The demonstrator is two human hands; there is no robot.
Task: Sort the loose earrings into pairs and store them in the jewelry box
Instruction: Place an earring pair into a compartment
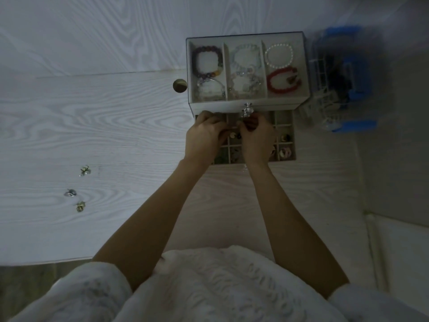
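Earrings [76,191] (3, small, glinting) lie on pale woodgrain table [116,135].

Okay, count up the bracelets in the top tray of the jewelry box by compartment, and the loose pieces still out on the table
Left compartment bracelets: 2
Middle compartment bracelets: 2, perhaps more, they overlap
Right compartment bracelets: 2
Loose earring pieces on the table: 3
Total: 9

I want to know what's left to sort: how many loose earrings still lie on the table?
3, all left of the jewelry box: one farthest back, one nearer, one nearest. The hands over the drawer may hide more.
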